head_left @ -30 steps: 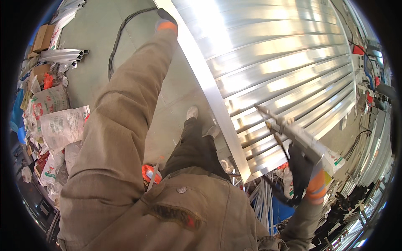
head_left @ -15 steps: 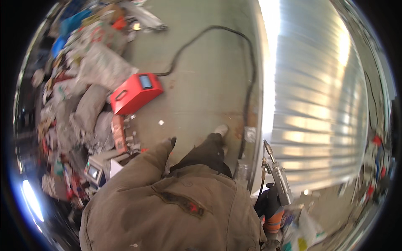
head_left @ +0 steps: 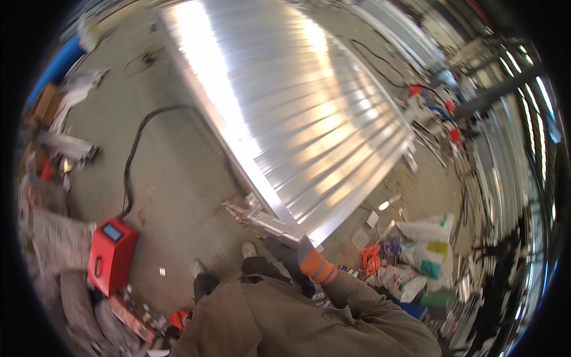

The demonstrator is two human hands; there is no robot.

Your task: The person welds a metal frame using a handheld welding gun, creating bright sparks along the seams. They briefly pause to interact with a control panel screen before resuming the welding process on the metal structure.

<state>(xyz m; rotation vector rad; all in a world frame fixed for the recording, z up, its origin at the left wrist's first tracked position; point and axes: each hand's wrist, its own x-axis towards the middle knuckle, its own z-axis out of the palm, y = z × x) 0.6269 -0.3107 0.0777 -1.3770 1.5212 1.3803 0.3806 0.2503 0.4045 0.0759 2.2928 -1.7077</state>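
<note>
My right hand (head_left: 282, 249), in a dark glove with an orange cuff, is closed around a silver welding gun (head_left: 275, 226). The gun's narrow nozzle points left, and motion blurs its front end. It lies close beside the near corner of a large, shiny ribbed metal panel (head_left: 297, 113); whether they touch, I cannot tell. My left hand does not show. On the floor to the left stands a red box-shaped machine (head_left: 113, 256) with a small screen and a handle.
A thick black cable (head_left: 132, 149) runs from the red machine across the floor towards the panel. Sacks (head_left: 56, 241) and scrap line the left side. Plastic bags (head_left: 410, 273) lie to the right of my arm. Stacked metal profiles (head_left: 404, 35) stand at the far right.
My view has swung to the right, so the panel now sits mid-picture. My right hand has brought the welding gun forward, its nozzle now pointing left. My left hand has gone out of view.
</note>
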